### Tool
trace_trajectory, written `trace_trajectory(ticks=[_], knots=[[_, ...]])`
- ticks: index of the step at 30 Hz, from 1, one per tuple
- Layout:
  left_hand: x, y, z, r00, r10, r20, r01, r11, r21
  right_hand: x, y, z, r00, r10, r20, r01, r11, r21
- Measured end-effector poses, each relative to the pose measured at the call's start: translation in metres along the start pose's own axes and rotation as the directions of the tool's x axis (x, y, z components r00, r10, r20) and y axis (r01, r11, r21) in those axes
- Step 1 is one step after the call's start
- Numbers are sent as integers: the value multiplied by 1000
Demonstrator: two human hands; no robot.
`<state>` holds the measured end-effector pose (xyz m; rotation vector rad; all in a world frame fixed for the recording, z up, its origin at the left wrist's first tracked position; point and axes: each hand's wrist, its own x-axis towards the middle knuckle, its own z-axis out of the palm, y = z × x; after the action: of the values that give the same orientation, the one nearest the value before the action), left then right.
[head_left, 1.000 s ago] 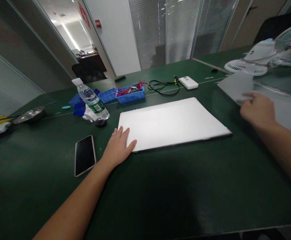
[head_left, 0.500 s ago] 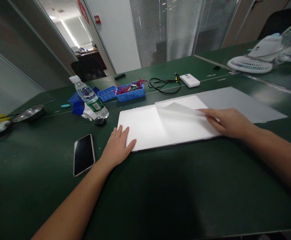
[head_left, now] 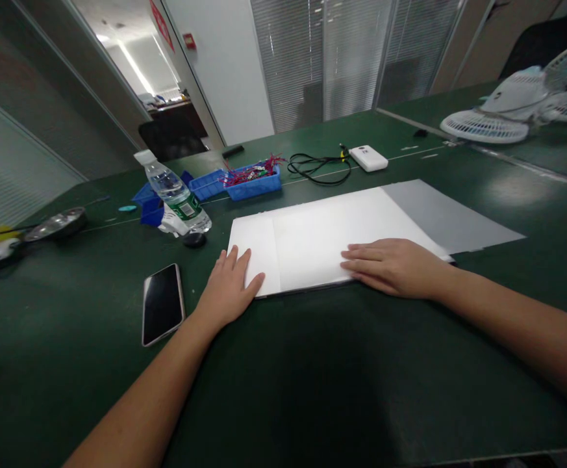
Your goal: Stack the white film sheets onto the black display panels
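Observation:
A white paper sheet (head_left: 322, 224) lies across the green table in front of me, with a vertical line or edge toward its left end. Fingers spread, my left hand (head_left: 227, 286) rests on the sheet's lower left corner. My right hand (head_left: 395, 266) lies flat on the lower right part of the paper, its fingers stretched out to the left. From under the right side of the white paper a grey sheet (head_left: 453, 218) sticks out. A thin dark edge shows beneath the white paper along the near side.
Left of the paper are a phone (head_left: 163, 303), a black mouse-like object (head_left: 194, 240) and a water bottle (head_left: 173, 192). Behind it stand a blue tray (head_left: 254, 187) of red wires, a black cable (head_left: 319, 170) and a white power bank (head_left: 368, 158). White fans (head_left: 488, 123) lie far right.
My right hand has let go of the lifted paper edge and moved left and nearer, flat onto the sheet. The grey sheet's visible part has shifted left. My left hand stays put.

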<state>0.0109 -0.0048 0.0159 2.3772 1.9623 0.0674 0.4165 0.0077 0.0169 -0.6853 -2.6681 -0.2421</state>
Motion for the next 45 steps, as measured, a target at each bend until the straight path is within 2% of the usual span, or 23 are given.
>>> trace_trajectory(ticks=[3,5,8,10,12,14,15,17,22,28,31,35,38,42,45], knots=[[0,0,0,1000,-5,-1,5,1000,28,1,0,-1,999,-49,-2,49,998,50],[0,1,0,1000,-6,-12,6,999,32,0,3,-3,999,-34,-9,34,996,88],[-1,1,-1,1000,-7,-13,7,1000,25,-5,11,-9,990,132,-45,-129,990,48],[-1,0,0,1000,-12,2,12,1000,15,-11,20,-14,944,323,-69,-326,945,-38],[-1,-1,0,1000,-13,6,13,1000,2,-18,29,-19,860,504,-82,-510,853,-112],[-1,-2,1,1000,-9,-6,9,1000,-12,-24,36,-23,783,619,-64,-621,770,-149],[-1,-2,2,1000,-7,-13,7,1000,-19,-26,39,-23,761,647,-40,-645,749,-154],[-1,-3,3,1000,-2,-23,2,1000,-31,-27,42,-23,756,654,17,-645,749,-151],[0,-4,4,999,-1,-35,-1,999,-45,-16,31,-16,818,565,108,-557,825,-99],[0,-5,5,1000,-5,-26,2,997,-82,-4,11,-11,935,342,95,-345,938,19],[1,-8,4,1000,-19,5,20,991,-132,-4,12,-9,952,297,77,-302,952,53],[4,-13,-1,996,-40,77,54,981,-185,-9,20,-9,943,326,70,-332,937,105],[7,-15,-4,992,-41,123,65,978,-199,-14,28,-11,916,397,60,-401,912,85],[7,-17,-3,992,-39,123,66,973,-220,-23,42,-16,839,544,-10,-544,839,2],[7,-21,1,993,-46,108,70,971,-227,-31,52,-19,763,646,-2,-645,762,-48]])
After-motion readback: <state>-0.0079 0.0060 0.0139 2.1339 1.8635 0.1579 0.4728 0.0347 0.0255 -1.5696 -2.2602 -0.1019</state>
